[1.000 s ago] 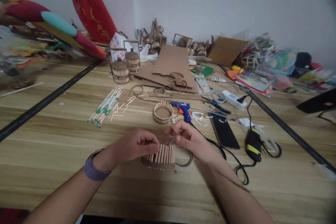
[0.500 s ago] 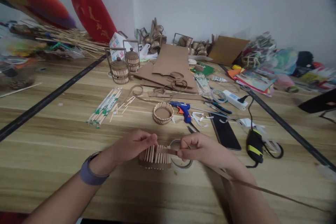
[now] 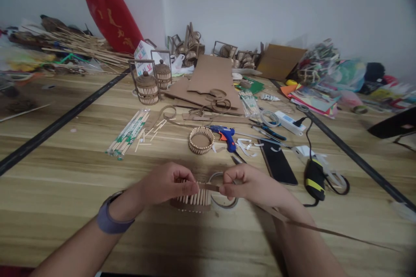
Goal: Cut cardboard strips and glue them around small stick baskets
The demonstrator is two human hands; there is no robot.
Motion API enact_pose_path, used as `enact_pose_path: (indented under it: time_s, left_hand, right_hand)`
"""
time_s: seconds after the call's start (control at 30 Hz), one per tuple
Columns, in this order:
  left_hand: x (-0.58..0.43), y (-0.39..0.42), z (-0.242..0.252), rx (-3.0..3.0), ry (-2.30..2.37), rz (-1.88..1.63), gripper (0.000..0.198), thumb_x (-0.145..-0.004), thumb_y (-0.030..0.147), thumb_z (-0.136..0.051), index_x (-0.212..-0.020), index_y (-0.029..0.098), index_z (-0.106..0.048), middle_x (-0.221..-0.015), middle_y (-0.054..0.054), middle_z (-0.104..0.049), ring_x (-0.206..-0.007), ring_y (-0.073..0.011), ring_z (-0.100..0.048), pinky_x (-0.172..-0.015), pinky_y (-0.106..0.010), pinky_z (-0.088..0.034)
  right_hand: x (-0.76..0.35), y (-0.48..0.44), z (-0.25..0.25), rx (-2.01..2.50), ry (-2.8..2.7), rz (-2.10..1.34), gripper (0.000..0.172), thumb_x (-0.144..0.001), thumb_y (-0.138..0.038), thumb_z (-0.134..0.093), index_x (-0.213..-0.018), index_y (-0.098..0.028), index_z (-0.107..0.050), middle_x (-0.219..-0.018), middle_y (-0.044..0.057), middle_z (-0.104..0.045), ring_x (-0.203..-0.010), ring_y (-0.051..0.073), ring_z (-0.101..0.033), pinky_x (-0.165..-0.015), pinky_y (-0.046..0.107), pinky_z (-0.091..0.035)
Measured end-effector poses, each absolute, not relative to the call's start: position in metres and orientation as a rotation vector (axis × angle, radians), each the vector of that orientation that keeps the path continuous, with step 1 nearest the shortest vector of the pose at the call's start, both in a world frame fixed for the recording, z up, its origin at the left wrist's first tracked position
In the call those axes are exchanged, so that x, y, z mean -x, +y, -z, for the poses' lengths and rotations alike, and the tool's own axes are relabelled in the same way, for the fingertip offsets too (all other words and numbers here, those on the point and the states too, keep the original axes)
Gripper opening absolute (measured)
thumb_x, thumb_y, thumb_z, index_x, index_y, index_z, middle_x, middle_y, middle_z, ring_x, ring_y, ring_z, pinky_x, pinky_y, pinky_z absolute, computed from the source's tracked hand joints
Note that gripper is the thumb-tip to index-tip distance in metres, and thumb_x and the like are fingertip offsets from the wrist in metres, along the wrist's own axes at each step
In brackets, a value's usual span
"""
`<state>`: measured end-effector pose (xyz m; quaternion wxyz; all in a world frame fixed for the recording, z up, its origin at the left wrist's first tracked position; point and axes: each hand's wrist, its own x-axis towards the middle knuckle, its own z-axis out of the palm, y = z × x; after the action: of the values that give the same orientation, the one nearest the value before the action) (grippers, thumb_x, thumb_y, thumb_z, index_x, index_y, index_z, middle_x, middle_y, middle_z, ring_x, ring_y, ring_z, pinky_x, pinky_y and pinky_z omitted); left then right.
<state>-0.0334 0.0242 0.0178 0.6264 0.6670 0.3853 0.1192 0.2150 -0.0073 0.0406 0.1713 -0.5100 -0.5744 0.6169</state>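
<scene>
A small round basket of upright wooden sticks on a cardboard base (image 3: 196, 200) stands on the wooden table (image 3: 65, 190) in front of me. My left hand (image 3: 167, 183) is closed over its top left rim, thumb and fingers pinching one end of a thin brown cardboard strip (image 3: 325, 228). My right hand (image 3: 253, 185) pinches the same strip just right of the basket. The strip trails under my right forearm toward the lower right. A roll of clear tape (image 3: 224, 201) lies flat beside the basket, partly under my right hand.
Beyond my hands lie a second stick ring (image 3: 201, 139), a blue glue gun (image 3: 225, 135), scissors (image 3: 268, 131), a black phone (image 3: 277, 162), a power strip (image 3: 289, 122) with cable, packets of chopsticks (image 3: 128, 132), cardboard sheets (image 3: 211, 78) and finished stick baskets (image 3: 148, 86). Craft clutter lines the wall.
My right hand came down from above the basket and took the cardboard strip. Both hands now hold it stretched at the basket's top rim. The view shifted slightly.
</scene>
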Motion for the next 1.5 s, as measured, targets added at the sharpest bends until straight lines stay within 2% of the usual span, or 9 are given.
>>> enact_pose_path:
  time_s: [0.1,0.27,0.97,1.17,1.4,1.5]
  left_hand:
    - [0.033,0.024,-0.020,-1.517,0.901,-0.270,0.054,-0.069,0.070,-0.071,-0.074,0.016,-0.065,-0.062,0.004,-0.053,-0.059,-0.0118,-0.043,-0.053,-0.022,-0.031]
    - [0.033,0.024,-0.019,-1.539,0.905,-0.278,0.044,-0.072,0.061,-0.069,-0.073,0.017,-0.066,-0.061,0.004,-0.054,-0.058,-0.0113,-0.042,-0.052,-0.022,-0.031]
    - [0.033,0.023,-0.017,-1.530,0.902,-0.286,0.041,-0.074,0.058,-0.066,-0.072,0.018,-0.060,-0.061,0.005,-0.050,-0.057,-0.0115,-0.042,-0.053,-0.023,-0.031]
    - [0.033,0.024,-0.014,-1.538,0.885,-0.291,0.040,-0.076,0.058,-0.065,-0.071,0.018,-0.059,-0.061,0.005,-0.048,-0.057,-0.0113,-0.040,-0.053,-0.023,-0.030]
    - [0.035,0.023,-0.013,-1.524,0.855,-0.357,0.035,-0.077,0.052,-0.064,-0.069,0.019,-0.055,-0.060,0.006,-0.044,-0.057,-0.0107,-0.037,-0.053,-0.022,-0.029]
    - [0.037,0.022,-0.012,-1.523,0.827,-0.391,0.037,-0.077,0.054,-0.065,-0.068,0.019,-0.055,-0.061,0.004,-0.047,-0.058,-0.0113,-0.040,-0.054,-0.022,-0.031]
  right_hand:
    - [-0.215,-0.008,-0.040,1.431,-1.619,-1.767,0.044,-0.069,-0.054,-0.079,-0.059,-0.018,-0.056,-0.057,-0.004,-0.052,-0.057,0.010,-0.039,-0.056,0.025,-0.029]
    - [-0.217,-0.007,-0.037,1.432,-1.637,-1.761,0.041,-0.071,-0.052,-0.078,-0.061,-0.018,-0.057,-0.057,-0.004,-0.051,-0.056,0.010,-0.040,-0.055,0.026,-0.027]
    - [-0.218,-0.007,-0.037,1.438,-1.670,-1.740,0.039,-0.071,-0.050,-0.075,-0.060,-0.019,-0.055,-0.056,-0.005,-0.048,-0.055,0.009,-0.036,-0.053,0.025,-0.025]
    - [-0.218,-0.007,-0.032,1.404,-1.617,-1.768,0.039,-0.071,-0.049,-0.078,-0.060,-0.018,-0.057,-0.057,-0.005,-0.051,-0.055,0.009,-0.038,-0.053,0.025,-0.026]
    - [-0.218,-0.007,-0.029,1.379,-1.602,-1.778,0.031,-0.072,-0.041,-0.076,-0.061,-0.018,-0.058,-0.058,-0.004,-0.054,-0.056,0.010,-0.041,-0.055,0.025,-0.030]
    - [-0.218,-0.006,-0.029,1.384,-1.615,-1.774,0.032,-0.072,-0.042,-0.077,-0.063,-0.017,-0.061,-0.059,-0.003,-0.056,-0.057,0.010,-0.042,-0.054,0.024,-0.029]
